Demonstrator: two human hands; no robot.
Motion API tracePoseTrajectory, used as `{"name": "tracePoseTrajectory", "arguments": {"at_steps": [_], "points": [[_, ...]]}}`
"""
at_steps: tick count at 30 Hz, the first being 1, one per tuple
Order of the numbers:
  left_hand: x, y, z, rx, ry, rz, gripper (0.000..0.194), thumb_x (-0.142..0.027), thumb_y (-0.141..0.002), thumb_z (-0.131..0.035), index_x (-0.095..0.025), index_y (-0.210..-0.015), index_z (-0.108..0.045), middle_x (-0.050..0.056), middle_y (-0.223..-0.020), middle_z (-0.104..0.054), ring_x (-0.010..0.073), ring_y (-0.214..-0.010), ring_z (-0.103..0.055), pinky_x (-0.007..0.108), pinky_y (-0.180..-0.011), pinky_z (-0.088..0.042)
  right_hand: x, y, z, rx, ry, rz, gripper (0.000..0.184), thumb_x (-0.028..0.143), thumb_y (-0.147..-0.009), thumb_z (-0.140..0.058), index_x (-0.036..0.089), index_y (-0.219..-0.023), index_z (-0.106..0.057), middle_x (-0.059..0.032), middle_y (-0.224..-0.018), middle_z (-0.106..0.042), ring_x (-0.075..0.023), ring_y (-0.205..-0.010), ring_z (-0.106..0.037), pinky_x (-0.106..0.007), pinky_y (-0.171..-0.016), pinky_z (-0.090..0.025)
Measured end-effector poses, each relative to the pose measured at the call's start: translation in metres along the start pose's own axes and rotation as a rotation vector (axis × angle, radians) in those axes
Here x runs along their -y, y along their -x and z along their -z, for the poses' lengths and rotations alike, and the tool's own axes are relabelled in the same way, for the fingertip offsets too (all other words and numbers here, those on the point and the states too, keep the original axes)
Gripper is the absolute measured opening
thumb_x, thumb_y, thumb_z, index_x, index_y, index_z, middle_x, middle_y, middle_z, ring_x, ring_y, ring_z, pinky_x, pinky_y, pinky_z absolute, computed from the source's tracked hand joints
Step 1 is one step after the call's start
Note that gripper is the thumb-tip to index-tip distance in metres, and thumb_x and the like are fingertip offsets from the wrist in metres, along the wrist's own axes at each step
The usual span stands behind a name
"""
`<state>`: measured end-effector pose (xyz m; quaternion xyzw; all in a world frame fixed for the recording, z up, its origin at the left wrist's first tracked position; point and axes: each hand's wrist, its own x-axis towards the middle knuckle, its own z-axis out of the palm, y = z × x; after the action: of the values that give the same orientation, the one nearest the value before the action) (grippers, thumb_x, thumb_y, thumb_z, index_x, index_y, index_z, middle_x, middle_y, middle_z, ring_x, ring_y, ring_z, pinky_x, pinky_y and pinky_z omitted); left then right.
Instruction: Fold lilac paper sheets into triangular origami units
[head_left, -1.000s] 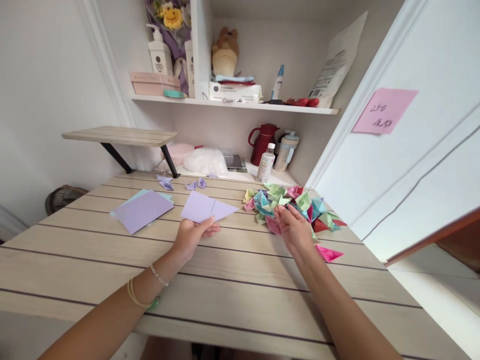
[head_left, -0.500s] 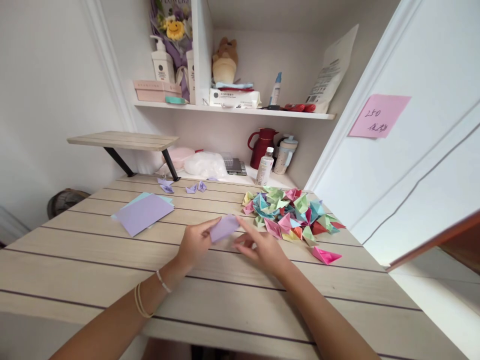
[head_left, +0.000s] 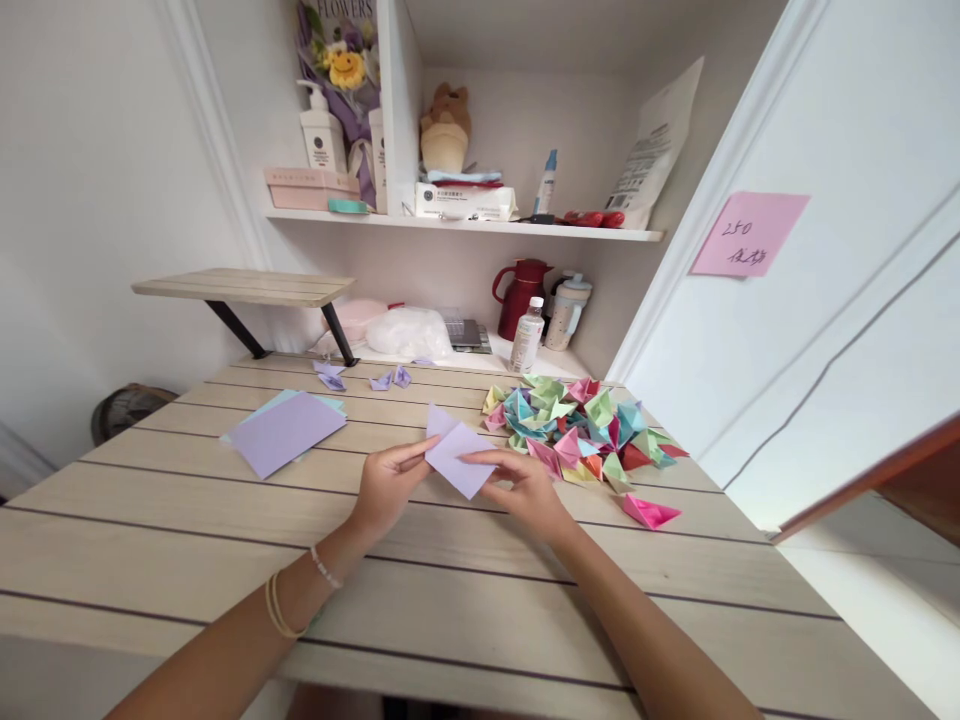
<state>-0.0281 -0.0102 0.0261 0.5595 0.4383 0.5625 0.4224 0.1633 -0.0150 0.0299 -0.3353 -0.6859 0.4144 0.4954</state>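
Left hand (head_left: 386, 490) and right hand (head_left: 529, 493), fingers clamped on folded purple paper (head_left: 450, 450) over mid-table. Wide stretch of table (head_left: 465, 600) between hands and near edge. Paper boats (head_left: 570, 446) crowd right hand's far side; sheet stack (head_left: 289, 430) left, well apart.

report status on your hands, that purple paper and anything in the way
Left hand and right hand gripping folded purple paper. Paper boats heaped close beyond right hand. Nothing seen blocking either hand.

I can't see the underside of the folded lilac paper sheet (head_left: 451, 464), nor read tiny print on the white rectangular pack (head_left: 466, 203).
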Motion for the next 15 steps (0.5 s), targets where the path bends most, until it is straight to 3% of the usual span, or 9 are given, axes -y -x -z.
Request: {"name": "tracePoseTrajectory", "arguments": {"at_steps": [2,6,10,15], "points": [[0.000,0.002,-0.001,0.039,0.014,-0.005,0.033,-0.024,-0.063,-0.069,-0.017,-0.094,-0.068,0.005,-0.096,-0.068,0.0224,-0.091,-0.063,0.031,-0.085,-0.049,0.000,0.000,-0.002,-0.023,0.000,-0.016,0.018,0.027,-0.062,-0.068,0.025,-0.080,-0.070,-0.0038,-0.084,-0.068,-0.0213,-0.077,-0.061,-0.034,-0.068,-0.049],[-0.002,0.006,-0.004,0.133,0.018,-0.066,0.035,-0.022,-0.057,-0.073,-0.018,-0.092,-0.069,0.006,-0.097,-0.068,0.0233,-0.085,-0.065,0.033,-0.079,-0.052,-0.004,-0.002,-0.003,-0.225,-0.112,-0.083,0.012,0.030,-0.059,-0.072,0.020,-0.060,-0.066,-0.0010,-0.064,-0.065,-0.0170,-0.063,-0.058,-0.029,-0.061,-0.046],[-0.002,0.008,-0.007,0.140,-0.087,-0.113,0.024,-0.025,-0.061,-0.070,-0.020,-0.085,-0.071,0.006,-0.090,-0.070,0.0223,-0.080,-0.065,0.031,-0.074,-0.053,-0.008,-0.002,-0.007,-0.287,-0.305,-0.175,0.018,0.030,-0.059,-0.073,0.018,-0.063,-0.060,0.0010,-0.062,-0.063,-0.0144,-0.060,-0.057,-0.028,-0.061,-0.046],[0.002,0.010,-0.009,0.162,-0.033,0.020,0.025,-0.027,-0.064,-0.068,-0.017,-0.087,-0.070,0.005,-0.080,-0.071,0.0219,-0.074,-0.067,0.031,-0.071,-0.054,-0.013,-0.002,-0.015,-0.353,-0.453,-0.220,0.026,0.029,-0.058,-0.075,0.019,-0.066,-0.052,0.0027,-0.061,-0.061,-0.0135,-0.059,-0.058,-0.028,-0.061,-0.047]]}}
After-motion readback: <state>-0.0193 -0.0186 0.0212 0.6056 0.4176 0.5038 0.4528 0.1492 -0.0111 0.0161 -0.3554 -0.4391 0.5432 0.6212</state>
